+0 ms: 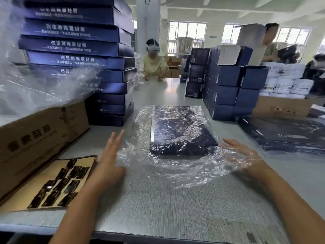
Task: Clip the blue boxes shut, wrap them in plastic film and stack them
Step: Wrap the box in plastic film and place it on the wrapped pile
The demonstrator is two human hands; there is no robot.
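Head view of a wrapping station. The left hand [110,155] lies flat and open, its fingers [117,140] straight, slightly fanned and pointing away from the person. The thumb side meets the left edge of the plastic film [158,166], and the hand grips nothing. The right hand [246,155] is also spread, with straight, relaxed fingers. It is seen through a layer of the film, which drapes over it; whether it pinches a fold cannot be told.

Between the two hands, slightly farther out on the table [167,205], lies the blue box [181,131]. It is flat, rectangular and dark navy, with a pale strip along its left edge. The film over it is thin, glossy and heavily wrinkled, and it spills loosely onto the table towards the person. The near tabletop is grey with a fine woven texture.

At left:
- A tall stack of flat blue boxes [75,46] with pale printing on their sides.
- A clouded sheet of loose film [35,81] in front of the stack.
- A brown cardboard carton [44,134].
- A tan card [58,184] carrying small, dark, glossy pieces.

At right stand blockier blue cartons [226,92], with another film-covered flat box [284,134] just beside them.
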